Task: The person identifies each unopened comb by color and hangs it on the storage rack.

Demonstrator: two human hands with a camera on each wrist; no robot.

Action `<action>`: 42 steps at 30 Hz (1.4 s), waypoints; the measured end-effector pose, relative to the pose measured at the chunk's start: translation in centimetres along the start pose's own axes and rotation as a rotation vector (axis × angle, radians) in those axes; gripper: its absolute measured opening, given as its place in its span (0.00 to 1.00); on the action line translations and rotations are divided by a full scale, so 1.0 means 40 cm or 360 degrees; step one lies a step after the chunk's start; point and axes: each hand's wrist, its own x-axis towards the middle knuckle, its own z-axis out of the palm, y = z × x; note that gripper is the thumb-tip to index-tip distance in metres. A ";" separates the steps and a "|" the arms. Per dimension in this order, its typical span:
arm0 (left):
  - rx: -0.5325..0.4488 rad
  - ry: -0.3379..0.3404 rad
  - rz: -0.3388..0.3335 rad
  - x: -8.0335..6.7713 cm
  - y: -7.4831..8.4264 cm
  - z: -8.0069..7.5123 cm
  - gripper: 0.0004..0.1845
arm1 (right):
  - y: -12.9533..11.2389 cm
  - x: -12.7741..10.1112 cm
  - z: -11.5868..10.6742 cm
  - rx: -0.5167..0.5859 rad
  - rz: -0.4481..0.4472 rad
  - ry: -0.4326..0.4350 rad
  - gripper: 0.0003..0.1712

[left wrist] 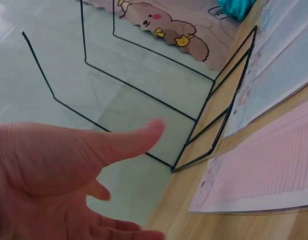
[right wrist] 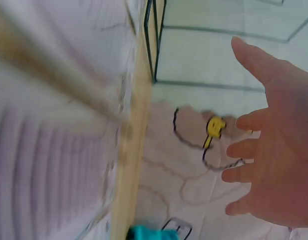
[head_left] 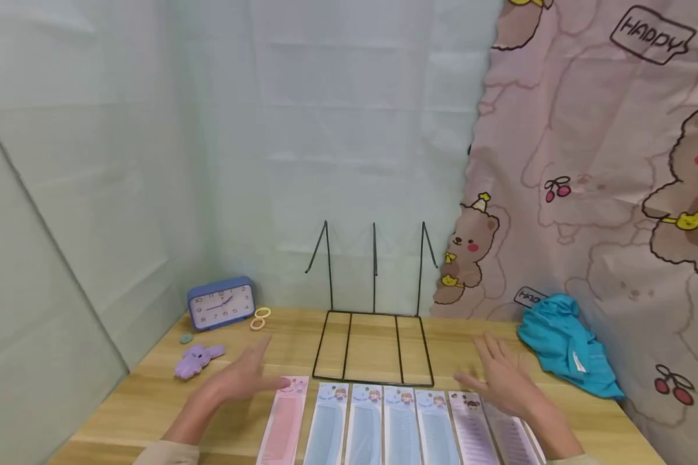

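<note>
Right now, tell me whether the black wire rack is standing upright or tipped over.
Upright. The black wire rack has its base frame flat on the wooden table, and its three prongs rise straight up against the pale backdrop.

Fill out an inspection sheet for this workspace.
Surface: light wooden table.
Job's things: seven packaged combs in a row, from the pink packaged comb through blue to purple; black wire display rack behind them.
Clutter: blue alarm clock, purple plush toy, yellow hair rings, teal cloth.
Hands: left hand and right hand open over the row, holding nothing.
Cables: nothing seen.
Surroundings: pale green sheet, pink bear-print curtain.
</note>
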 end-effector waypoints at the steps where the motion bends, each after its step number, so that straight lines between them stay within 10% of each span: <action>1: -0.0064 -0.0044 -0.0063 -0.009 0.002 0.004 0.63 | -0.013 0.006 0.002 0.0008 -0.0020 -0.0010 0.59; 6: -0.0064 -0.0161 -0.0260 -0.048 0.013 0.037 0.73 | -0.069 0.050 0.016 0.0048 -0.0096 -0.0117 0.59; 16: 0.0176 -0.0095 -0.0172 -0.048 0.014 0.111 0.78 | -0.090 0.126 0.086 0.0239 -0.0079 -0.0457 0.57; 42: 0.0181 -0.0100 -0.0166 -0.049 0.027 0.112 0.70 | -0.050 0.176 0.142 0.0311 -0.0025 -0.0737 0.56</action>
